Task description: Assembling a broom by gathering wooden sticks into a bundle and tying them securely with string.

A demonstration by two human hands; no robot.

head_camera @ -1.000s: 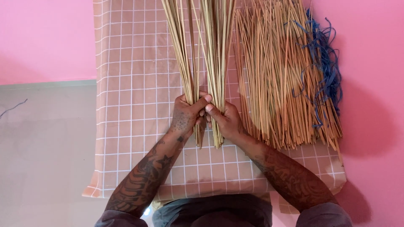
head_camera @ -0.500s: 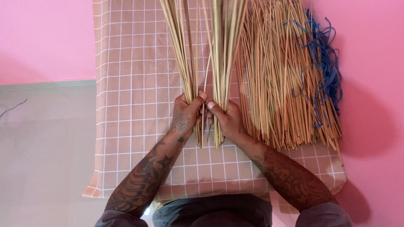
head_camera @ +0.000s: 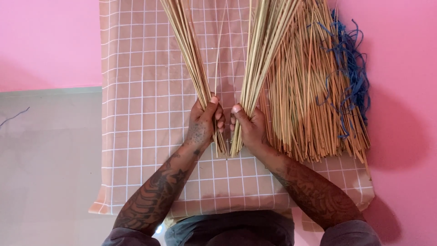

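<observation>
— Two bundles of thin sticks, one per hand?
— Yes. The left hand (head_camera: 203, 124) is closed around the left bundle (head_camera: 189, 50), the right hand (head_camera: 248, 127) around the right bundle (head_camera: 264, 54), both low, so tips fan apart over the checked cloth (head_camera: 136, 136) beside the loose pile (head_camera: 314, 91).

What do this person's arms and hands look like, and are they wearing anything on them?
Both forearms are bare and covered in dark tattoo patterns, with a star shape on the left one. The left hand has a dotted tattoo on its back. The right hand wears no glove. Short grey sleeves show at the upper arms.
</observation>
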